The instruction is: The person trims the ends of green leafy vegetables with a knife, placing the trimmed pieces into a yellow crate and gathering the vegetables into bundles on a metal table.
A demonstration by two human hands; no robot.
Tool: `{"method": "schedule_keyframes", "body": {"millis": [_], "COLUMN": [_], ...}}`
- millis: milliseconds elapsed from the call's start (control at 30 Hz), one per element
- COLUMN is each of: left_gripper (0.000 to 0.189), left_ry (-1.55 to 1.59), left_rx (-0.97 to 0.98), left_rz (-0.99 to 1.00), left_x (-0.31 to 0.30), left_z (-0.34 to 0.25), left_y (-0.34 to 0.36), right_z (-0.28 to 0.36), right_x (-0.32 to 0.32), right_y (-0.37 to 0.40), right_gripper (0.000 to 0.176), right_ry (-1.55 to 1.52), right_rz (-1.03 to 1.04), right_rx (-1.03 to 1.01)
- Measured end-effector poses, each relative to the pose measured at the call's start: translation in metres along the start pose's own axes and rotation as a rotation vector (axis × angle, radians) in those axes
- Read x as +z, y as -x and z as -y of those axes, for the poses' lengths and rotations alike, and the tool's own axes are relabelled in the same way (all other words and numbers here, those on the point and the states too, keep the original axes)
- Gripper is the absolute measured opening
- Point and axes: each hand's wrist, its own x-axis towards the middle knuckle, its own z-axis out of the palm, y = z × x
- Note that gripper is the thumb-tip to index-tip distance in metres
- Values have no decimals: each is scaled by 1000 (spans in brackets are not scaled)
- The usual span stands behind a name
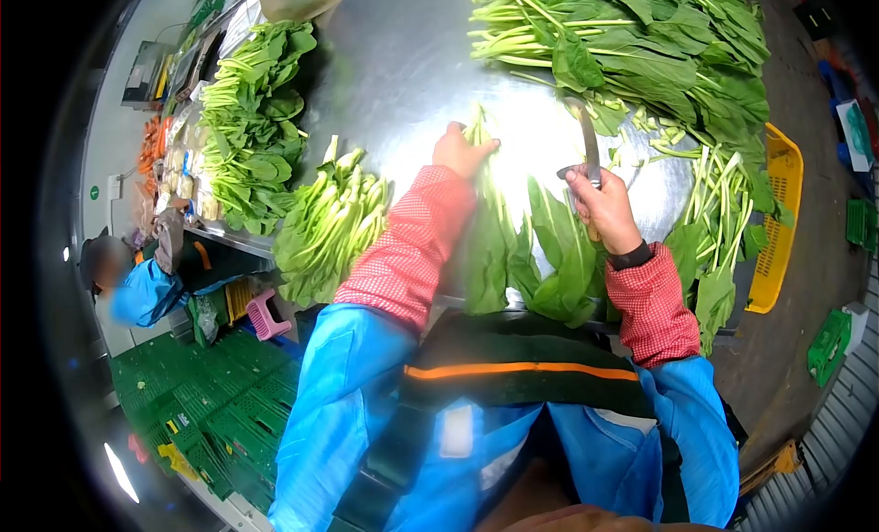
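My right hand is closed around the handle of a knife, its blade pointing toward the far side of the metal table. My left hand grips pale stalks of leafy greens, fingers on one side and thumb across them. The leaves of this bunch spread toward my body. More loose leafy greens lie between my two arms. Short cut stem pieces are scattered beyond the knife hand.
A large pile of greens covers the far right, with more stalks near the right edge. Bunches lie left and farther left. A yellow crate stands right. Another person works at left, by green crates.
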Motion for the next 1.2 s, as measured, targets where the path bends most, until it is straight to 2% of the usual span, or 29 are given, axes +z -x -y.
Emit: {"method": "schedule_keyframes", "body": {"millis": [67,167,233,267,333,400,467,567,667,700,733,767,833,867,933,1033,1067,1100,1133,1167,1200], "left_gripper": [71,58,50,46,39,39,40,46,50,52,48,45,44,45,46,45,44,56,62,67,73], "left_ry": [49,404,671,804,857,942,837,880,997,992,993,989,1003,1006,1018,891,838,734,535,331,122], "left_rx": [-51,-37,-17,-8,57,154,219,225,146,149,146,135,119,161,240,137,108,123,267,404,536], "left_rz": [72,145,268,334,408,500,570,632,737,711,689,677,633,611,559,573,564,529,335,142,-53], "left_x": [-2,-6,-20,-30,-49,-53,-61,-61,-74,-72,-69,-63,-53,-44,-27,-36,-41,-32,-29,-27,-31], "left_z": [-4,-13,-30,-43,-69,-82,-89,-89,-90,-92,-93,-94,-106,-111,-114,-121,-121,-104,-96,-90,-91], "left_y": [-2,10,28,39,61,73,80,88,93,93,91,91,92,93,95,93,89,72,67,63,63], "right_z": [-8,-6,13,20,35,63,77,53,4,6,9,10,36,47,66,67,74,75,77,84,88], "right_x": [-6,-14,-18,-20,-16,-11,-12,-45,-96,-94,-92,-88,-58,-45,-29,-40,-52,-60,-65,-69,-73], "right_y": [-3,-1,6,8,10,19,20,1,-10,-3,1,6,21,26,34,23,30,30,30,34,33], "right_gripper": [20,19,16,14,10,5,4,8,12,21,25,26,30,30,27,25,21,20,19,25,30], "right_ry": [126,438,669,741,888,1021,1167,1239,1298,1104,1040,835,402,308,536,339,310,319,326,340,577], "right_rz": [-17,-102,-165,-216,-320,-302,-290,-256,-336,-396,-427,-350,-199,-118,-54,18,0,-40,-82,-105,-193], "right_rx": [-77,-259,-348,-486,-760,-883,-974,-926,-680,-554,-477,-452,-475,-549,-588,-519,-332,-377,-419,-419,-485]}}
